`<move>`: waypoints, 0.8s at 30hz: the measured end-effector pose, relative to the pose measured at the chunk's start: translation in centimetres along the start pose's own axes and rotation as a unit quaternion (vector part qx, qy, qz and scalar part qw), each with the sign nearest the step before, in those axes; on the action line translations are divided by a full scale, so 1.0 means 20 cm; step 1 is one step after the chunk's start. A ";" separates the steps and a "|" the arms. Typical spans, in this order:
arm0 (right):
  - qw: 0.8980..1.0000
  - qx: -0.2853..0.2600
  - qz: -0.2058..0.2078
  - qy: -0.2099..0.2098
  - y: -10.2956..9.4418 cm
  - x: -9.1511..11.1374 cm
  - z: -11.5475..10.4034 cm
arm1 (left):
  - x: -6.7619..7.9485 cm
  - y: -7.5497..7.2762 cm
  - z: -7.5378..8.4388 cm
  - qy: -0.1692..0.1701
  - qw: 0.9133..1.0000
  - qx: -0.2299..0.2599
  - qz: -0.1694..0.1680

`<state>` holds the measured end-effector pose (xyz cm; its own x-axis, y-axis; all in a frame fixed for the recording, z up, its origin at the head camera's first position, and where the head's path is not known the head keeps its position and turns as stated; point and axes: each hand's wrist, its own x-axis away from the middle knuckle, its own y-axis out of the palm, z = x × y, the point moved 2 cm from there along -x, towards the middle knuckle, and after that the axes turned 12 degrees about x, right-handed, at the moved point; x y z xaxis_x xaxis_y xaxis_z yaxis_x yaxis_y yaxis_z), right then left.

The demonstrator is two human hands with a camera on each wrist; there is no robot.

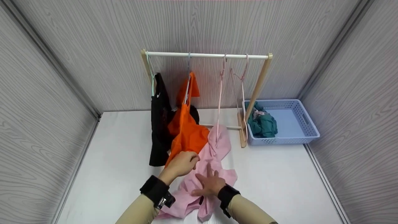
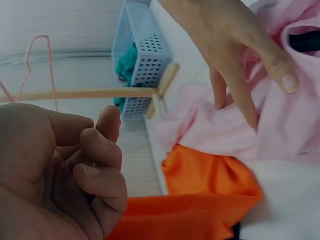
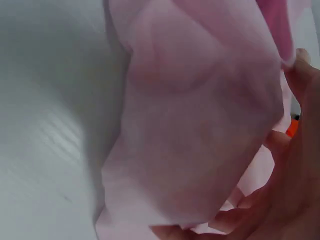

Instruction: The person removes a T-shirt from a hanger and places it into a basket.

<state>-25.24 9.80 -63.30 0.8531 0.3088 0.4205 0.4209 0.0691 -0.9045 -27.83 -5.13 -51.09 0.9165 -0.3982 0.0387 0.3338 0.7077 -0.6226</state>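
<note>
A pink garment lies rumpled on the white table, its far end overlapping the lower part of a pink hanger in the head view. My right hand rests on its near half with fingers spread; in the right wrist view those fingers are along the edge of the cloth. My left hand is over the border between the pink garment and an orange garment. Its fingers are loosely curled with nothing in them, as the left wrist view shows. The orange garment hangs from a blue hanger.
A white rail on wooden posts stands at the back. At its left a black garment hangs on a green hanger. Another pink hanger hangs at the right, beside a blue basket holding a teal garment.
</note>
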 end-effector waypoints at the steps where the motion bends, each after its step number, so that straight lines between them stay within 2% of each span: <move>1: 1.000 0.025 0.006 0.011 0.02 0.00 -0.02 | 0.01 0.01 -0.02 -0.005 1.000 0.002 -0.002; 3: 0.996 0.072 0.037 0.027 0.06 0.00 -0.04 | 0.04 0.02 -0.04 -0.009 1.000 0.007 -0.008; 5: 0.992 0.095 0.074 0.028 0.09 -0.01 -0.05 | 0.05 0.02 -0.06 -0.007 1.000 0.008 -0.010; 9: 0.989 0.067 0.136 -0.004 0.13 -0.04 -0.01 | 0.07 0.02 -0.08 -0.007 1.000 0.006 -0.014; 13: 0.988 0.029 0.151 -0.029 0.15 -0.03 0.07 | 0.08 0.03 -0.09 -0.007 1.000 0.009 -0.023; 17: 0.984 0.021 0.168 -0.051 0.15 -0.02 0.15 | 0.09 0.03 -0.09 -0.012 1.000 0.009 -0.028; 22: 0.978 -0.010 0.200 -0.055 0.16 0.00 0.23 | 0.10 0.02 -0.07 -0.015 0.999 0.003 -0.034; 24: 0.980 -0.033 0.188 -0.052 0.17 0.02 0.26 | 0.11 0.03 -0.07 -0.014 0.999 -0.002 -0.039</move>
<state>-25.11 15.15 -66.59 0.9173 0.3955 0.0461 0.1046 -0.1278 -0.9863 -25.85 -6.46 -52.51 0.8939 -0.4348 0.1091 0.4031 0.6733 -0.6199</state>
